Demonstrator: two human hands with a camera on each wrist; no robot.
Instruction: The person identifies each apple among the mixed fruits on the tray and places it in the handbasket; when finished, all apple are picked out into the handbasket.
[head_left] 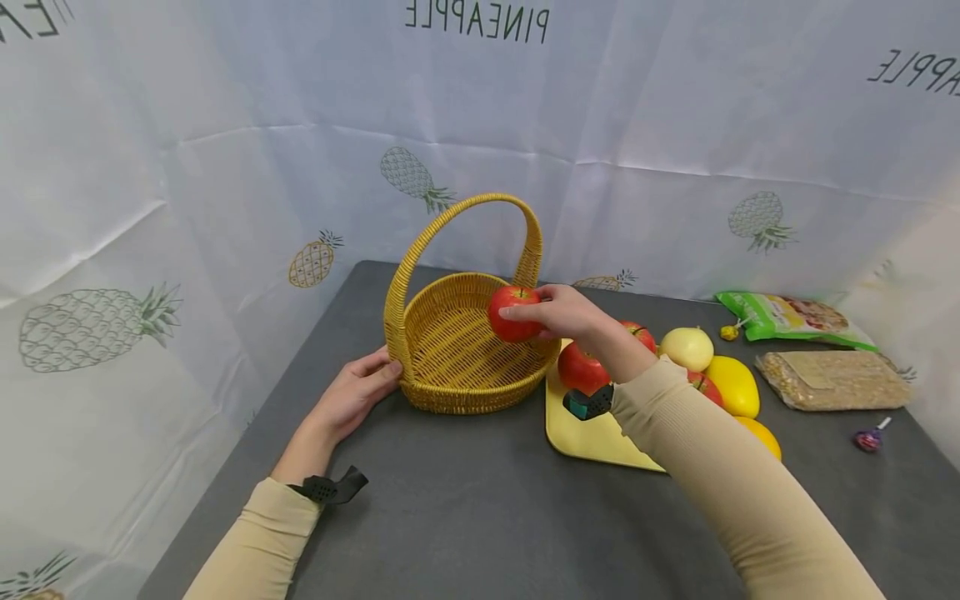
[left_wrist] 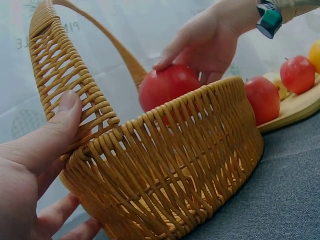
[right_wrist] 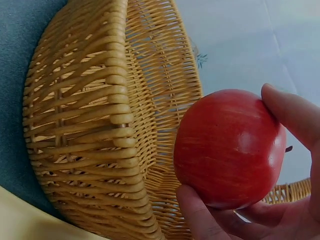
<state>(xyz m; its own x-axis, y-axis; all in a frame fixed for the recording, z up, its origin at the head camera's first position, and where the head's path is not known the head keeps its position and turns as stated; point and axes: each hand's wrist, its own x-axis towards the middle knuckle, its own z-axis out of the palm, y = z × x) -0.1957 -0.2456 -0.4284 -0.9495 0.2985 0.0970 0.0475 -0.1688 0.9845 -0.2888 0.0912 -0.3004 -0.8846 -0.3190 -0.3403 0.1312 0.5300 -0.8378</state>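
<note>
A yellow wicker basket [head_left: 465, 400] with a tall arched handle stands on the grey table, nothing lying inside it in the head view. My right hand [head_left: 558, 314] holds a red apple [head_left: 514, 313] over the basket's right side, thumb and fingers round the fruit. In the right wrist view the apple [right_wrist: 227, 150] is beside the woven rim, its stem toward the palm. My left hand [head_left: 360, 390] grips the basket's left side at the foot of the handle. The left wrist view shows that thumb [left_wrist: 67, 107] pressed on the handle's weave, fingers lower on the outside.
Right of the basket, a yellow tray [head_left: 592, 437] carries several red apples [head_left: 581, 371], a pale onion-like round item [head_left: 687, 348] and yellow fruits [head_left: 733, 387]. Farther right lie a green packet [head_left: 795, 319], a clear grain bag [head_left: 840, 380] and two lollipops [head_left: 868, 439]. A pineapple-print curtain [head_left: 480, 100] hangs behind.
</note>
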